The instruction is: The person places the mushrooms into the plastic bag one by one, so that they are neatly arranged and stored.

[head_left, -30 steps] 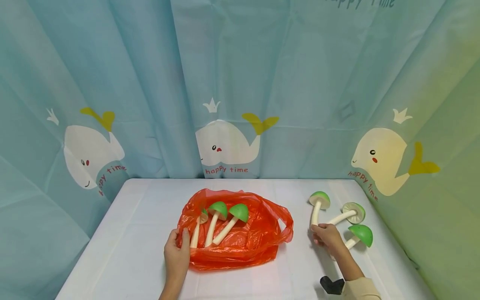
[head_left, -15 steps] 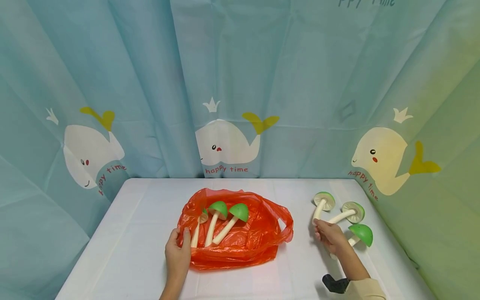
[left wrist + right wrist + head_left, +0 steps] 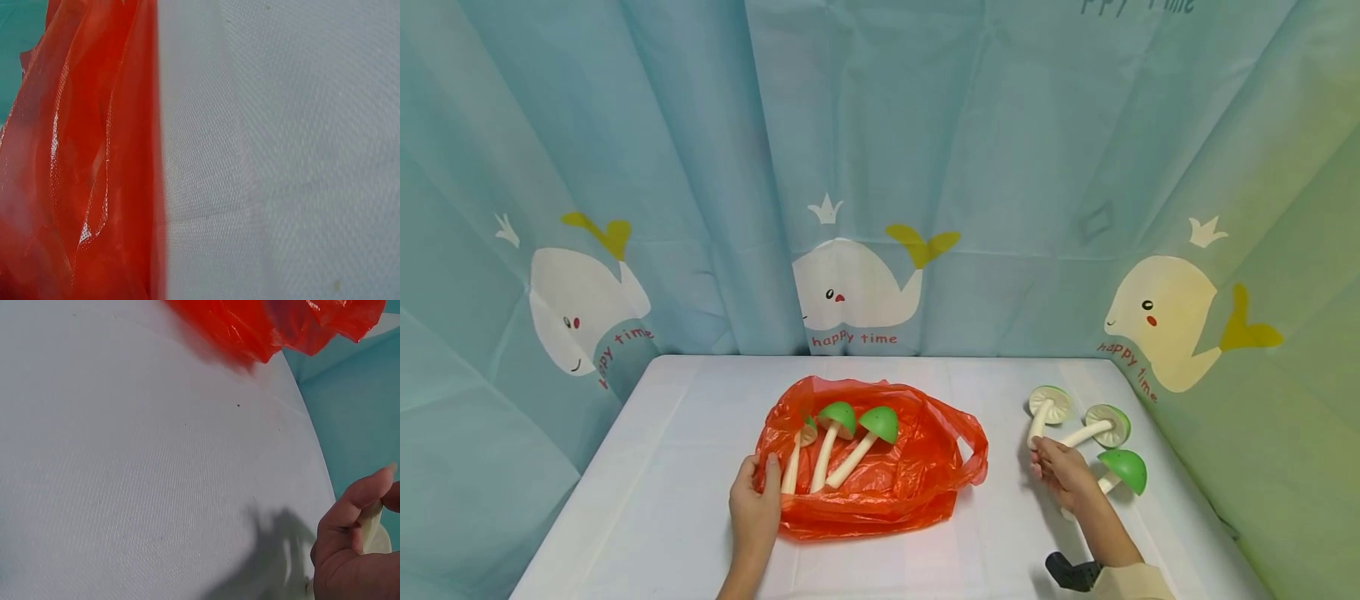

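Observation:
A red plastic bag (image 3: 917, 467) lies with its mouth spread; inside are three toy mushrooms (image 3: 877, 425) with green caps and white stems. At the bag's left edge my left hand (image 3: 755, 510) pinches the plastic, thumb on the inner side. The left wrist view shows only the bag's folds (image 3: 94, 156) beside the white cloth. On the right, my right hand (image 3: 1066, 477) pinches the stem end of another toy mushroom (image 3: 1048, 406), its pale underside turned toward me. Part of that stem (image 3: 370, 525) shows between thumb and fingers in the right wrist view.
Two more toy mushrooms lie right of my right hand: one with its underside showing (image 3: 1108, 427), one with its green cap up (image 3: 1123, 471). A white-covered table (image 3: 647, 492) carries everything. Blue curtains (image 3: 1037, 167) with whale prints stand behind and at both sides.
My right hand has shifted slightly right, and the mushroom it holds has turned to show more of its underside. The left hand and the bag stay in place.

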A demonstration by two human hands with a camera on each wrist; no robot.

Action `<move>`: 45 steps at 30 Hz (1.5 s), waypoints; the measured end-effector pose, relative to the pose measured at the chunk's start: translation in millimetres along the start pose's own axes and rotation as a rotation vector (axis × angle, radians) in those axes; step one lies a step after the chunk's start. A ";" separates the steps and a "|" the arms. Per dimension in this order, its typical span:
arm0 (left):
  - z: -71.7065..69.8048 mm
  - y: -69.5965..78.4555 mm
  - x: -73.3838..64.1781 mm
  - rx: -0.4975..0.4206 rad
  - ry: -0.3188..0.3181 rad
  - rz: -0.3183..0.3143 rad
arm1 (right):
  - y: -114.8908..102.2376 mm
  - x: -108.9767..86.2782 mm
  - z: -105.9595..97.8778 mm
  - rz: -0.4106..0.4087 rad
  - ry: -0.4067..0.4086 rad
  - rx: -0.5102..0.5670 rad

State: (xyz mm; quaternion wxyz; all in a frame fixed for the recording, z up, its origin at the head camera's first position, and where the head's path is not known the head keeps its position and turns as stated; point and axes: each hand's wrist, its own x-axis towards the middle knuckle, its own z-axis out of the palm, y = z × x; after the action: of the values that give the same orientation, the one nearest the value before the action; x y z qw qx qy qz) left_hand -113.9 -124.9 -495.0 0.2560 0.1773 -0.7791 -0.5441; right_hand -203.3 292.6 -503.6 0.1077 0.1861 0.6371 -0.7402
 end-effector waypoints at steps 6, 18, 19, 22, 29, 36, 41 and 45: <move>0.1 1.2 -0.9 0.009 -0.003 -0.011 | -1.1 -3.4 4.2 -0.028 -0.007 0.047; 1.1 -0.5 -1.7 -0.012 -0.003 0.003 | -14.6 -18.2 15.7 -0.069 -0.046 0.029; 1.0 -0.7 -1.7 -0.011 -0.002 0.004 | -16.1 -19.8 17.2 -0.075 -0.046 0.029; 0.7 -1.3 -2.1 0.000 0.002 0.003 | -20.3 -25.5 21.7 -0.093 -0.052 0.010; 0.6 -2.7 -2.2 0.016 0.010 0.008 | -30.0 -37.3 34.2 -0.155 -0.072 -0.078; 0.3 -3.1 -2.7 -0.004 0.015 0.016 | -42.4 -51.8 49.8 -0.228 -0.101 -0.141; 0.2 -1.7 -3.1 -0.006 0.009 0.005 | -51.1 -64.4 61.3 -0.280 -0.148 -0.131; 0.1 0.0 -2.8 0.000 0.003 -0.006 | -55.8 -72.4 71.5 -0.312 -0.188 -0.104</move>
State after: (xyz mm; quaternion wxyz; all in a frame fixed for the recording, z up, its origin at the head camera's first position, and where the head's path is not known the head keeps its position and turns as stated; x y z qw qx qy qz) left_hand -111.7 -123.3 -495.6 0.2557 0.1805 -0.7782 -0.5444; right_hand -169.7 225.9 -414.9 0.0601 0.0090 0.6829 -0.7280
